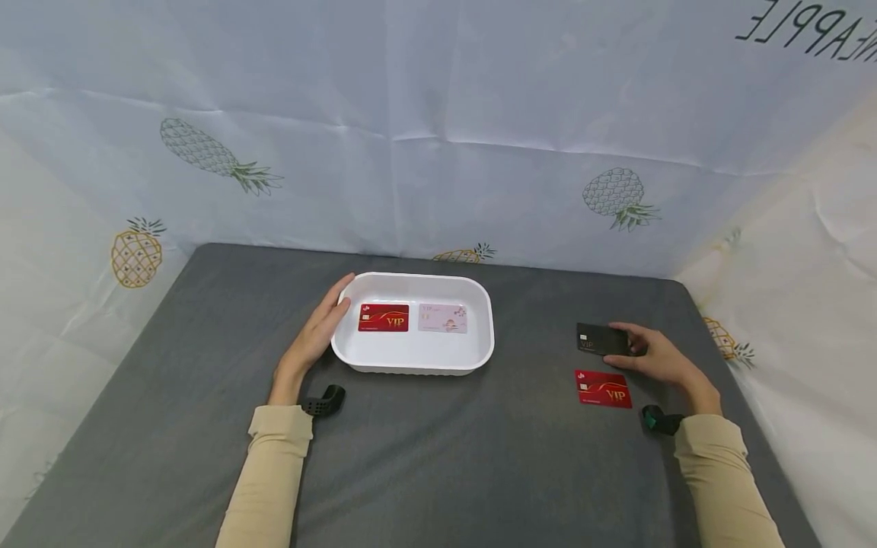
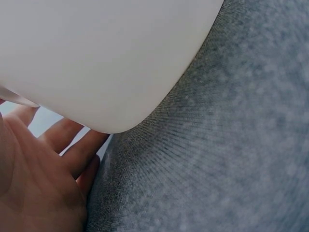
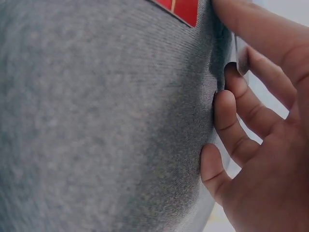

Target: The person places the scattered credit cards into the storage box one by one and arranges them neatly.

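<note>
A white tray [image 1: 411,364] sits mid-table holding a red VIP card [image 1: 384,317] and a pale pink card [image 1: 442,318] side by side. My left hand [image 1: 318,331] lies with straight fingers against the tray's left wall; the left wrist view shows the tray's underside [image 2: 96,58] over my fingers [image 2: 72,145]. At the right, my right hand [image 1: 654,354] pinches the right end of a black card [image 1: 600,339], thumb on top. In the right wrist view the fingers [image 3: 236,121] curl against the cloth by the card's edge [image 3: 240,58]. Another red VIP card [image 1: 603,388] lies flat just in front.
The table is covered in grey cloth [image 1: 438,457]. A pineapple-printed sheet [image 1: 438,152] hangs behind it and along both sides. Black wrist mounts sit at my left cuff [image 1: 325,401] and right cuff [image 1: 658,420].
</note>
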{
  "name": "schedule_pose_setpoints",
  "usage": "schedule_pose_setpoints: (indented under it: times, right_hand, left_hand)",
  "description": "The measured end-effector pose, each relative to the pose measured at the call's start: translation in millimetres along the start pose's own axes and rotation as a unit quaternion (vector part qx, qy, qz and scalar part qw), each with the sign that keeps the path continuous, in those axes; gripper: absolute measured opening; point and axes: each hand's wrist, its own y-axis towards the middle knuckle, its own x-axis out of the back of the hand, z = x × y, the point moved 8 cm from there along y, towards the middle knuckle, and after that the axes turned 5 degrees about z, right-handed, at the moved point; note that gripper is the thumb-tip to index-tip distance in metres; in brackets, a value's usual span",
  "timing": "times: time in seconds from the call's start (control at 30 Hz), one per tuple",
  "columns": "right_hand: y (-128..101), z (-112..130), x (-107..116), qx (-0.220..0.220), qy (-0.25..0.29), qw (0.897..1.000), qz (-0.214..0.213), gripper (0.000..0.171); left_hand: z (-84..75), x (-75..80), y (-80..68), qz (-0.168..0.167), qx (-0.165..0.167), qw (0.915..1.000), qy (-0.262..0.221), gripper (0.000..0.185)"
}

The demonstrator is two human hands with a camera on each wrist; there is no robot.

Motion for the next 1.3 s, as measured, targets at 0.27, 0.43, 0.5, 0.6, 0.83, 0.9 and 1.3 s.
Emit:
schedule_pose_setpoints:
  times: [0.27,0.43,0.5,0.6,0.83,0.9,1.3]
  right_hand:
    - [-1.7,-1.9,3.9,-0.012,-0.014,0.999,-0.030,0.064]
    - [-3.8,3.6,7.7,-0.001,-0.018,0.998,-0.057,0.063]
    - [-3.7,7.3,9.4,0.003,-0.021,0.998,-0.066,0.064]
    - [-3.3,13.8,11.7,0.005,-0.022,0.997,-0.074,0.066]
    - [-2.4,31.3,16.3,0.000,-0.006,0.996,-0.089,0.067]
    - [-1.5,38.4,16.8,0.000,0.002,0.996,-0.092,0.068]
    - [13.3,96.2,17.6,0.062,0.007,0.989,-0.133,0.062]
  left_hand:
    - [1.0,0.5,0.1,0.000,0.001,1.0000,0.005,0.058]
    - [2.7,-0.4,-0.5,0.001,0.003,1.0000,0.003,0.059]
    - [2.8,-0.3,0.1,0.000,0.001,1.0000,0.002,0.059]
    - [2.2,-0.1,0.6,-0.001,-0.001,1.0000,0.004,0.059]
    - [-1.2,0.0,0.2,-0.001,-0.003,0.9999,0.013,0.059]
    - [-1.3,0.6,-0.4,-0.003,-0.004,0.9999,0.014,0.059]
    - [-1.8,0.6,-1.8,-0.001,-0.009,1.0000,-0.002,0.057]
